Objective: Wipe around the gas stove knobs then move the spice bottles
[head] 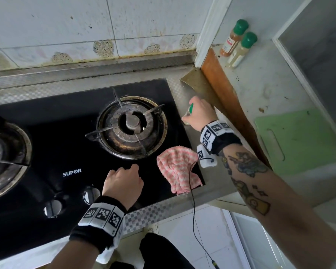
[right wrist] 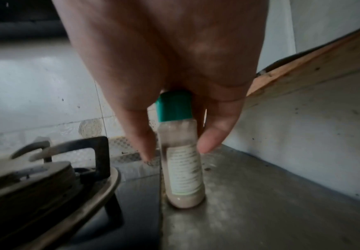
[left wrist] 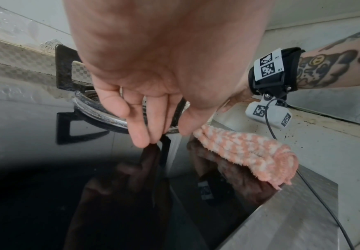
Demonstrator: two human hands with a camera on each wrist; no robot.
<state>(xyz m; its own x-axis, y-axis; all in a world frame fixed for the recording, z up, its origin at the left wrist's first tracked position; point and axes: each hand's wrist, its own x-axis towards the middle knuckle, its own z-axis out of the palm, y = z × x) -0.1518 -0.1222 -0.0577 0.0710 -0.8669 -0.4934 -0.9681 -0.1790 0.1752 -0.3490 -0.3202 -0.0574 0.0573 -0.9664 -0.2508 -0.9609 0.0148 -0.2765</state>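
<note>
My right hand (head: 199, 113) grips a green-capped spice bottle (right wrist: 182, 152) that stands upright on the steel counter just right of the black stove (head: 70, 152); its fingers (right wrist: 215, 133) curl round the cap and neck. Two more green-capped spice bottles (head: 236, 42) stand on the raised ledge at the back right. A pink-and-white cloth (head: 177, 168) lies crumpled on the stove's front right corner. My left hand (head: 124, 181) hovers over the glass beside the cloth, fingers (left wrist: 140, 128) loose and holding nothing. Two knobs (head: 90, 195) sit at the stove's front.
The right burner (head: 131, 127) with its pan support stands between my hands; a second burner (head: 2, 154) is at the far left. A wooden board edge (head: 227, 105) borders the raised ledge. A green cutting board (head: 299, 140) lies on the right.
</note>
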